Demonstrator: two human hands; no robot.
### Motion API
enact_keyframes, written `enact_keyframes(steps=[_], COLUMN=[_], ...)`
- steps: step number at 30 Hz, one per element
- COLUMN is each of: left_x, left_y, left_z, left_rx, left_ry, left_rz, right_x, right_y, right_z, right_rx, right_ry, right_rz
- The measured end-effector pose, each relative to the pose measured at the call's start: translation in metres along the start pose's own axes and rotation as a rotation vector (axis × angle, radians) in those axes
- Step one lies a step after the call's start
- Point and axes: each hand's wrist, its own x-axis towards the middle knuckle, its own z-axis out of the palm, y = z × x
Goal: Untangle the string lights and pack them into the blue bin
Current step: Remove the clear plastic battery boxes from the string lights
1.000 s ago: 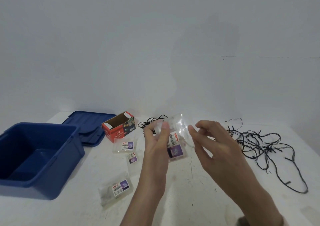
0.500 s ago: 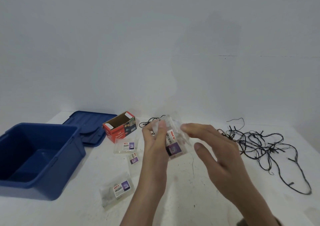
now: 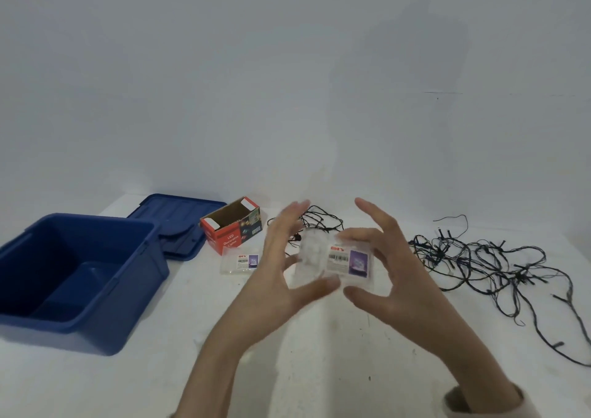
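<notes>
A clear plastic packet [image 3: 336, 257] with a white and purple label is held above the table between both hands. My left hand [image 3: 281, 273] holds its left end, thumb underneath and the other fingers raised and blurred. My right hand [image 3: 395, 277] pinches its right end, index finger along the top and thumb below. The blue bin [image 3: 96, 223] stands open at the left with nothing visible inside. A tangle of black string lights [image 3: 479, 264] lies on the table at the right. A smaller black bundle [image 3: 319, 216] lies behind my hands.
The bin's blue lid [image 3: 179, 222] lies behind the bin. A red cardboard box [image 3: 230, 230] for LED lights lies open on its side beside the lid. Another clear labelled packet [image 3: 240, 262] rests on the white table [image 3: 160, 382] in front of the box.
My right hand closed in from the right and took hold of the packet, which now lies sideways between both hands. The view shifted, and the nearer packets are no longer seen.
</notes>
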Motion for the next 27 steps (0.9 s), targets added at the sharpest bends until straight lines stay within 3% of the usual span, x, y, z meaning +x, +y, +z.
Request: enact_keyframes(steps=[2, 7, 12, 16, 21, 27], left_x=[0.000, -0.001, -0.008, -0.010, -0.016, -0.026], left_y=[-0.003, -0.018, -0.041, -0.070, -0.120, -0.151], left_z=[-0.010, -0.026, -0.040, -0.060, -0.091, -0.098], left_rx=[0.170, 0.446, 0.749, 0.833, 0.843, 0.790], left_ry=[-0.075, 0.019, -0.031, 0.085, 0.292, 0.289], left_rz=[0.000, 0.014, 0.025, -0.178, -0.488, -0.648], right_x=[0.004, 0.019, 0.036, 0.044, 0.040, 0.034], right_y=[0.005, 0.022, 0.034, 0.040, 0.051, 0.058], right_z=[-0.001, 0.015, 0.047, 0.074, 0.090, 0.098], right_rx=[0.032, -0.005, -0.026, -0.167, -0.182, -0.219], right_ry=[-0.099, -0.122, -0.226, -0.355, -0.377, -0.411], right_rz=[0.020, 0.074, 0.085, 0.075, 0.139, 0.185])
